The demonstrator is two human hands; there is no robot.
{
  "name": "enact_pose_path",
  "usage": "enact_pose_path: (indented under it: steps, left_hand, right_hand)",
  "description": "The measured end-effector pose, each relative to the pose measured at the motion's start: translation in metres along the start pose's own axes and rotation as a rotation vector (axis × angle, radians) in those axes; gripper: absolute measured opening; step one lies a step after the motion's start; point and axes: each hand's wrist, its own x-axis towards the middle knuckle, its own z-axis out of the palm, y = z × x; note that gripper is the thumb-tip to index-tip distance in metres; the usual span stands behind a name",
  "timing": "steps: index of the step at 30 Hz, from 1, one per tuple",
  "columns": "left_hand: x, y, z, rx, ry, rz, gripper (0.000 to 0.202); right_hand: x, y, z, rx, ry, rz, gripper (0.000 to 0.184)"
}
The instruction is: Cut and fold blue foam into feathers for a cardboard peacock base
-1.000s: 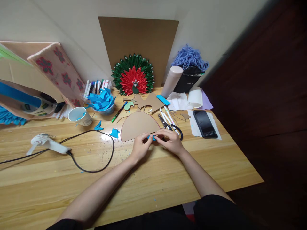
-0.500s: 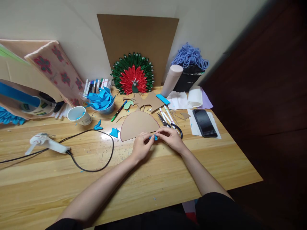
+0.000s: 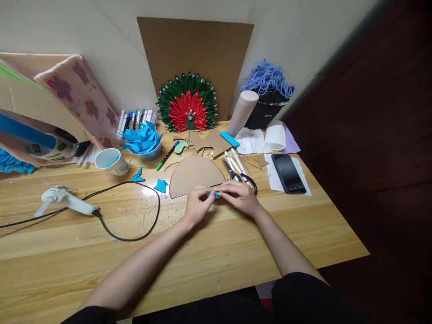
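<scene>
Between the fingertips of my left hand (image 3: 198, 204) and my right hand (image 3: 241, 197) is a small blue paper piece (image 3: 213, 194), pinched from both sides and mostly covered by fingers. Both hands are closed in a pinch just in front of a cardboard semicircle (image 3: 195, 175) with a dark outlined edge. Two folded blue pieces, one pointed (image 3: 138, 175) and one broader (image 3: 161, 185), lie to the left of it. Black-handled scissors (image 3: 232, 171) lie behind my right hand, beside several white markers (image 3: 239, 159).
A white glue gun (image 3: 69, 201) with a looping black cord lies at left. Behind it stand a paper cup (image 3: 111, 162) and a bowl of blue pieces (image 3: 143, 140). A green-and-red peacock craft (image 3: 188, 103) leans on a cardboard sheet (image 3: 195, 49). A phone (image 3: 288, 173) lies at right.
My fingertips have shifted slightly on the blue paper, and more of it shows to the left beneath my left fingers. The things on the table have stayed in place.
</scene>
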Motion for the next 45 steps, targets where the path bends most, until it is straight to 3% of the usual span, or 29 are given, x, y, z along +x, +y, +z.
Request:
enact_pose_path:
  steps: [14,22,28,35,41,45]
  left_hand:
    - [-0.002,0.004,0.001,0.098,-0.035,0.027,0.03]
    - [-0.004,0.002,0.003,0.134,0.152,0.048,0.02]
    - [-0.005,0.005,0.003,0.13,0.144,0.09,0.018]
    - [-0.006,0.006,0.005,0.118,0.152,0.086,0.016]
    - [-0.001,0.002,0.003,0.063,0.241,0.001,0.017]
    - [0.0,-0.002,0.003,0.031,0.225,-0.038,0.02]
  right_hand:
    - [0.0,-0.001,0.002,-0.07,0.085,-0.003,0.013]
    - [0.001,-0.004,0.005,-0.117,0.131,0.034,0.011]
    - [0.001,-0.006,0.006,-0.121,0.135,0.03,0.007]
    - [0.001,-0.007,0.011,-0.07,0.173,0.117,0.004]
    - [0.002,0.005,-0.001,-0.01,0.32,0.222,0.007]
    - [0.002,0.012,-0.005,0.097,0.35,0.28,0.013]
